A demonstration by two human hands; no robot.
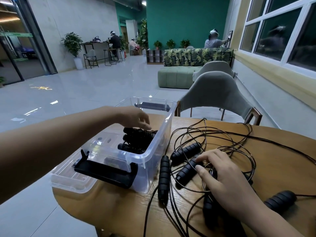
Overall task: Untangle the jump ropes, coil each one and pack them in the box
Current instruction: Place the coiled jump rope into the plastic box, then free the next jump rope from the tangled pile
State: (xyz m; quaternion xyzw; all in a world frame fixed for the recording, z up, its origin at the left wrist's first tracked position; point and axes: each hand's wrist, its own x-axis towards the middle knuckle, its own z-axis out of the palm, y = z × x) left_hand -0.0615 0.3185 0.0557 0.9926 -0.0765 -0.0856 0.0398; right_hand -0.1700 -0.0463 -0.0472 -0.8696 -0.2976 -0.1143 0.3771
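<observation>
1. Jump ropes (186,150) mostly lay tangled toward the table's (119,211) right edge, our right hand (222,173) spread flat on them.
2. One bundle (136,139), seemingly coiled, sat in the box (154,146); our left hand (136,117) hung loose-fingered over it.

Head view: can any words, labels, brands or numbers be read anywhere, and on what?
The green strip on the glass door: pale marks, too small and blurred to read.
The clear box and the black rope handles: no text shows.
</observation>
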